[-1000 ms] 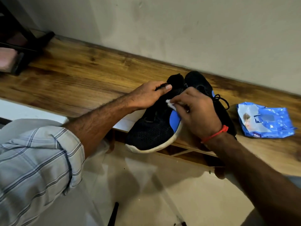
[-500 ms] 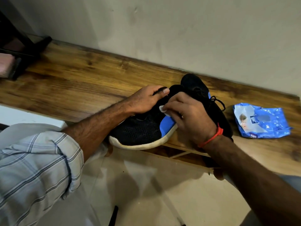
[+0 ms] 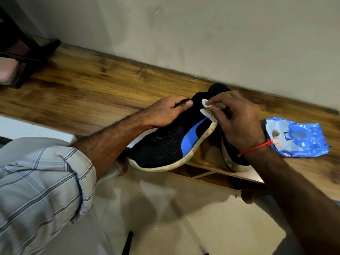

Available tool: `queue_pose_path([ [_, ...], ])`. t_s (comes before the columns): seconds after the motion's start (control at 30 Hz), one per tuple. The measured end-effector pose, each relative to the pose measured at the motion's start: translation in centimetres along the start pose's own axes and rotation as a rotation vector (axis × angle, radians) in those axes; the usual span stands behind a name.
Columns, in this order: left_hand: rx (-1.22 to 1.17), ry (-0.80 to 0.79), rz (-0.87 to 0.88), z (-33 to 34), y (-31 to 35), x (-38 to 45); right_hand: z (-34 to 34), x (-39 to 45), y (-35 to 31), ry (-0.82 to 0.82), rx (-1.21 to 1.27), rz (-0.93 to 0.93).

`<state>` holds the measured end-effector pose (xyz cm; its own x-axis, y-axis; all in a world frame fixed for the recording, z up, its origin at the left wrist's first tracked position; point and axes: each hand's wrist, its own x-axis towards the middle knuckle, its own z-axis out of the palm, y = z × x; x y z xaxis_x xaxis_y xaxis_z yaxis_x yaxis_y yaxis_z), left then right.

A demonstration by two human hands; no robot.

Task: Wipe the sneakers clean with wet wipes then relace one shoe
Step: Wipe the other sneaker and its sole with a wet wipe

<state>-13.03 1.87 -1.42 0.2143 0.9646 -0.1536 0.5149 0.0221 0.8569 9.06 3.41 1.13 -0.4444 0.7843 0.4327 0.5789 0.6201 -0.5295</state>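
Wooden shelf [image 3: 77, 92] against grey wall, left hand [image 3: 166, 112] gripping sneaker [image 3: 165, 144], right hand [image 3: 237, 118] pinching wipe [image 3: 207, 109]

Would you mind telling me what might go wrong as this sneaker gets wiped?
1. The sneaker overhangs the wooden shelf at its toe; if the left hand loosens, it might tip off.
2. The right hand pinches only a small wet wipe, which may slip from its fingers.
3. The sole rim looks stained; the wipe could smear grime onto the black mesh.

Dim indoor light, soft shadows on floor, wide-angle bending, slight blur
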Motion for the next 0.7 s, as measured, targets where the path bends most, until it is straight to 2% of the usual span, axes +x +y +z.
queue_pose_path([
  [0.27, -0.006, 0.017, -0.018, -0.1, -0.5, 0.2, 1.4, -1.4, -2.6, -0.294, 0.039, -0.121],
  [0.5, -0.011, 0.024, -0.039, -0.1, 0.1, 0.0, 1.7, -0.9, -1.1, -0.217, 0.020, 0.027],
  [0.6, -0.015, 0.031, -0.039, 0.1, 0.1, 0.0, 2.3, -1.4, -2.1, -0.245, 0.015, -0.066],
  [0.7, 0.017, 0.027, -0.022, 0.4, -0.1, 0.0, 3.7, -2.3, -4.5, -0.313, 0.035, -0.255],
])
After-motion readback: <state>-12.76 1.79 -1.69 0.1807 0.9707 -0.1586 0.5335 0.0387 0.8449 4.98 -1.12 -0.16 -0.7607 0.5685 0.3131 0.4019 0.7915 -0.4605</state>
